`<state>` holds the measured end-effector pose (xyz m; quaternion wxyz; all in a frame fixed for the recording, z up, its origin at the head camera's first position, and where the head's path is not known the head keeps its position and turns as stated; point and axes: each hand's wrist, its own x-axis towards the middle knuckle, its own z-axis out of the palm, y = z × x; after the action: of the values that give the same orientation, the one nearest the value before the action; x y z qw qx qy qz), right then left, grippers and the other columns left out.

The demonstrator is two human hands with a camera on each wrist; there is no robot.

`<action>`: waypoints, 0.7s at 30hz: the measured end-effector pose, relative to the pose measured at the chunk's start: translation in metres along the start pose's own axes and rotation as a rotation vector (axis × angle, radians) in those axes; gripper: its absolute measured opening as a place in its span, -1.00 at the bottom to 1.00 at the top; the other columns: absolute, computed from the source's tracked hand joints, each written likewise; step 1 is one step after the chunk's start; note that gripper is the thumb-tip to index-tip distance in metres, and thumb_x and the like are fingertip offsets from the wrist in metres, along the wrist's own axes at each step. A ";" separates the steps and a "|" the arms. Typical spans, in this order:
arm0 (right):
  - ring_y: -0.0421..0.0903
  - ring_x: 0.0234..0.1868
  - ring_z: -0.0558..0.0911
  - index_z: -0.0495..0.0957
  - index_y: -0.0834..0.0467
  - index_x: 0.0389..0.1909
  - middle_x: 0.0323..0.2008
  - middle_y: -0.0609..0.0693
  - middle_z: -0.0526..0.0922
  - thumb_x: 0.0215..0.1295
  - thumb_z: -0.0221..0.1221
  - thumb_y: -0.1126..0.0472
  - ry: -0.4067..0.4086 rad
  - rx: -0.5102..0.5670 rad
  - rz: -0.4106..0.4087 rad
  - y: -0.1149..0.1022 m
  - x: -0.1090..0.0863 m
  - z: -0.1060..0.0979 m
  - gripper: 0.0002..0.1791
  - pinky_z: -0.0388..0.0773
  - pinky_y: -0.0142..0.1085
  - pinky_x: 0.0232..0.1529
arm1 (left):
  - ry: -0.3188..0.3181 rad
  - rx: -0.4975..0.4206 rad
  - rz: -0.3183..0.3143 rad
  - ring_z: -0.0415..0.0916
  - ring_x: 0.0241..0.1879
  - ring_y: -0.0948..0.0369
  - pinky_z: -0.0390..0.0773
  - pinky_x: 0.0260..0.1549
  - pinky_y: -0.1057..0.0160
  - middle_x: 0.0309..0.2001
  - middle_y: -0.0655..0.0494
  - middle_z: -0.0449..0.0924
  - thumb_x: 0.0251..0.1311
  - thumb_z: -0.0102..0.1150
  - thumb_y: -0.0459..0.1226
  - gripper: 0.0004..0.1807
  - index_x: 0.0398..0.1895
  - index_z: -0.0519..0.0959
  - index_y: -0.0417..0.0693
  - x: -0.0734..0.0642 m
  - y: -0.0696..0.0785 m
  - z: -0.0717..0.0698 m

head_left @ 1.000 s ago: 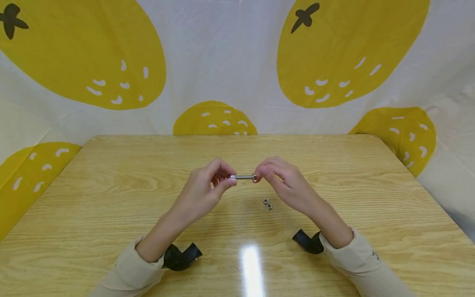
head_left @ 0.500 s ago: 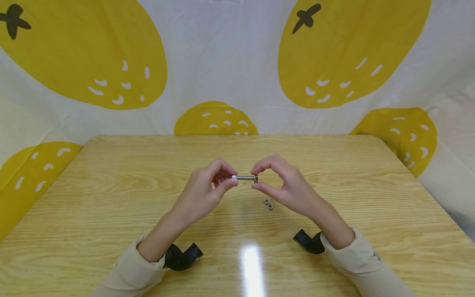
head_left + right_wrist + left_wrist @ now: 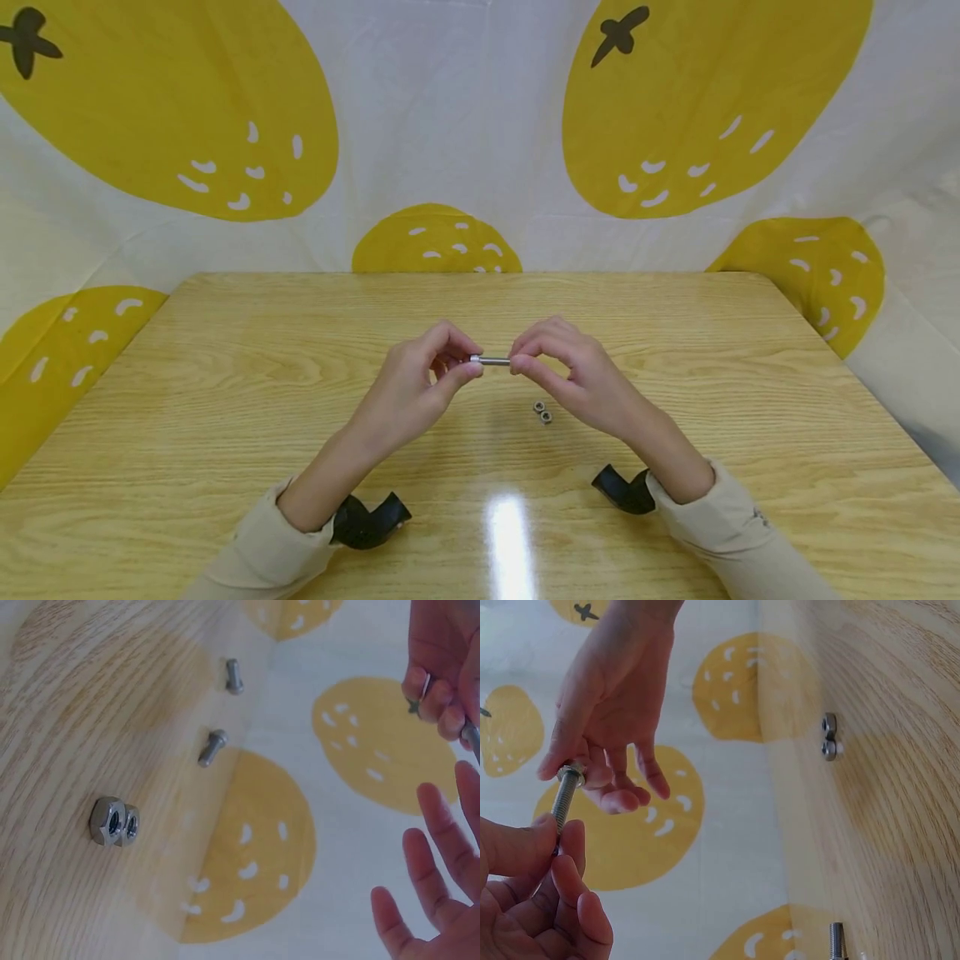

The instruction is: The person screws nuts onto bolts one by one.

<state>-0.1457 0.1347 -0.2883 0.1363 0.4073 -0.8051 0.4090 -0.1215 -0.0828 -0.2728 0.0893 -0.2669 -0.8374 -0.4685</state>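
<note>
The wood-grained tabletop is backed at its far edge by white cloth printed with yellow fruit. Room is seen on both sides of frame centre, where a threaded metal bolt is held crosswise. Its head end is pinched by the left hand; a nut at its other end, by the right hand. Below right, two hexagonal nuts are seen touching.
</note>
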 end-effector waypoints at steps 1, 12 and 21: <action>-0.17 -0.12 0.47 0.59 0.08 -0.41 -0.29 -0.11 0.62 0.34 0.07 0.22 -0.007 -0.007 0.015 0.000 0.000 0.000 -0.83 0.44 -0.27 -0.16 | -0.002 0.001 -0.002 0.41 -0.46 0.28 0.48 -0.45 0.38 -0.42 0.13 0.59 0.11 0.24 -0.36 -0.85 -0.26 0.51 -0.16 0.000 0.000 0.000; -0.17 -0.06 0.47 0.51 0.11 -0.14 -0.16 -0.07 0.59 0.11 0.30 0.24 -0.012 0.002 0.083 -0.005 0.000 -0.005 -0.71 0.43 -0.24 0.01 | -0.007 0.012 -0.025 0.40 -0.47 0.27 0.47 -0.45 0.38 -0.42 0.10 0.59 0.12 0.23 -0.36 -0.85 -0.24 0.51 -0.16 0.000 -0.001 0.000; -0.13 -0.06 0.49 0.48 0.19 -0.14 -0.16 -0.04 0.57 0.01 0.32 0.43 0.024 -0.002 -0.046 -0.003 0.000 -0.002 -0.63 0.44 -0.30 0.02 | -0.003 0.019 -0.024 0.40 -0.48 0.28 0.47 -0.45 0.39 -0.43 0.13 0.58 0.12 0.24 -0.36 -0.85 -0.25 0.51 -0.15 0.000 -0.001 0.000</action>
<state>-0.1437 0.1347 -0.2852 0.1557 0.4206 -0.7943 0.4098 -0.1220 -0.0830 -0.2734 0.0849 -0.2567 -0.8451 -0.4613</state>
